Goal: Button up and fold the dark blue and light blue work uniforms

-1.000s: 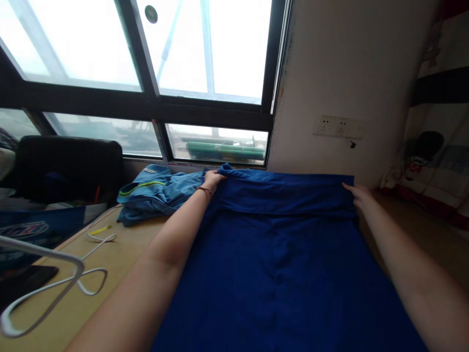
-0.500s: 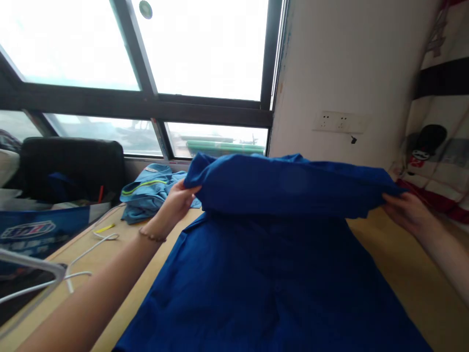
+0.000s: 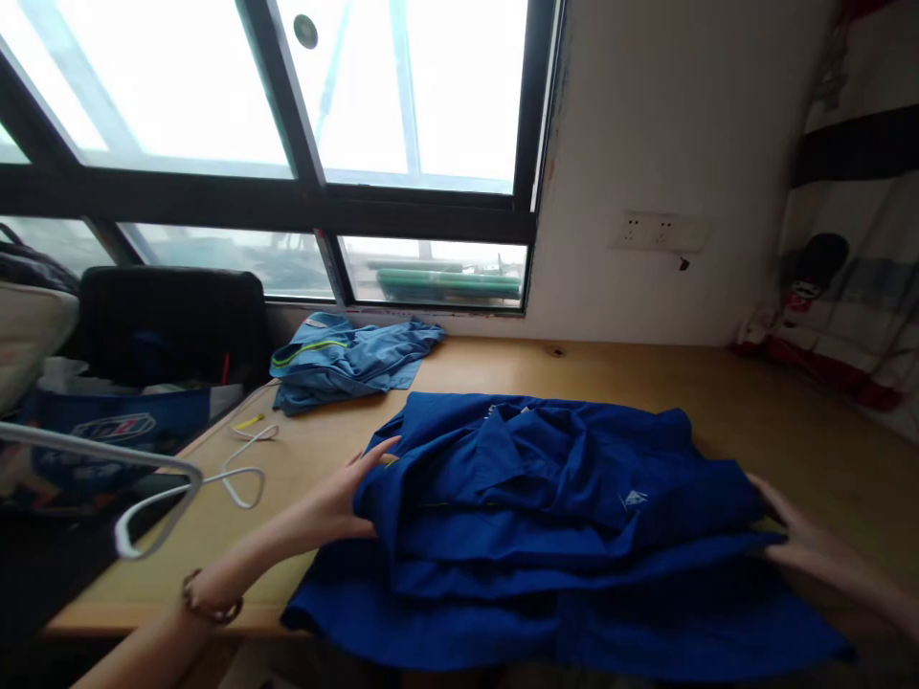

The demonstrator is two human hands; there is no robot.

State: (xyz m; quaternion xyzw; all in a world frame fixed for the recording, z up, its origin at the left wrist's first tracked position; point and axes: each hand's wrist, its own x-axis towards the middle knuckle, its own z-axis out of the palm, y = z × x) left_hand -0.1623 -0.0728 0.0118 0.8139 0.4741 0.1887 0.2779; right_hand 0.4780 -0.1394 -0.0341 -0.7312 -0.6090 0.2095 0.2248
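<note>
A dark blue shirt (image 3: 503, 545) with a small white logo lies folded over on itself, its upper part bunched in loose layers. The bottom layer spreads past the table's front edge. At the left side of the folded layers is my left hand (image 3: 337, 502), thumb and fingers spread around the cloth edge. My right hand (image 3: 796, 531) sits at the opposite side, its thumb and fingers apart, with a bit of tabletop showing between them and the cloth. Both hands are beside or touching the fabric without a closed grip.
A light blue garment (image 3: 351, 359) with a yellow-green stripe lies crumpled near the window. A white cable (image 3: 240, 469) and a pale bent frame (image 3: 165, 469) are on the left. Beyond stand a black chair (image 3: 172, 316) and a blue bag (image 3: 107, 431). A curtain (image 3: 854, 258) hangs right of the wooden table (image 3: 610, 368).
The raised part of the blue shirt has come down toward me onto the lower part, showing the logo. Both hands have lowered with it and loosened from the cloth.
</note>
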